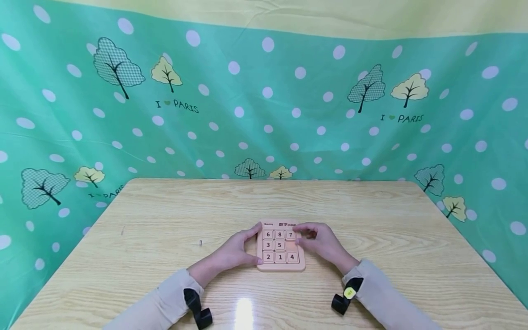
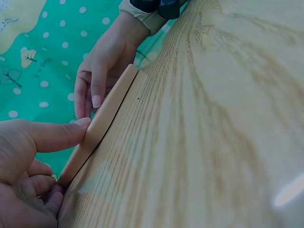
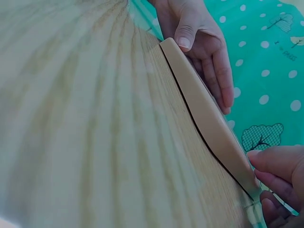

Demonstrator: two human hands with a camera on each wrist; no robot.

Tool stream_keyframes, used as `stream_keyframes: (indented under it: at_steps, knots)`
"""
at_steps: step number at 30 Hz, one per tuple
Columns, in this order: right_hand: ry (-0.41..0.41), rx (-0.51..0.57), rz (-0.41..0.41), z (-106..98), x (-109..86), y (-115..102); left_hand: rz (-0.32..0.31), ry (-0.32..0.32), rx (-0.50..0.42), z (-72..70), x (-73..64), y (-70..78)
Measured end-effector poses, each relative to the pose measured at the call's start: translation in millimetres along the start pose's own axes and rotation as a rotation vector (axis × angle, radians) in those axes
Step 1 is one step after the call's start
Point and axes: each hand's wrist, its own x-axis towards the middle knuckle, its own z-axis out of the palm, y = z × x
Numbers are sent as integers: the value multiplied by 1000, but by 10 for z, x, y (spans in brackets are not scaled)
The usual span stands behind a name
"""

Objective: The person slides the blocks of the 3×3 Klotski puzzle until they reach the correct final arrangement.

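A pale pink sliding number puzzle point(image 1: 281, 267) lies flat on the wooden table, several numbered tiles in its frame. The vacant slot is in the middle row's right column, below the 7 tile point(image 1: 290, 234). My left hand point(image 1: 236, 250) holds the puzzle's left side, thumb at the near corner and index finger at the far corner. Over the right side, my right hand point(image 1: 323, 241) has its index fingertip at the 7 tile and its thumb near the vacant slot. In the right wrist view, the puzzle's side edge point(image 3: 209, 114) hides the tiles.
The wooden table point(image 1: 165, 206) extends around the puzzle. A small dark mark or bit point(image 1: 200, 243) shows to the left. Behind the table hangs a green dotted cloth point(image 1: 268, 91) with printed trees. Black straps with camera mounts point(image 1: 199, 308) sit at both wrists.
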Motion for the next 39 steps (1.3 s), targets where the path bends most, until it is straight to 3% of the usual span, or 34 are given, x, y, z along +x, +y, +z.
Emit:
stream_keyframes:
  at_steps: [12, 24, 30, 39]
  knots:
    - [-8, -2, -17, 23, -32, 55, -3, 4, -4, 3, -3, 8]
    - [-32, 2, 23, 31, -132, 51, -6, -1, -4, 2, 4, 7]
    - [-44, 21, -6, 29, -150, 44, -3, -7, -4, 0, 9, 0]
    - [16, 35, 33, 75, -143, -29, 11, -16, -8, -2, 1, 10]
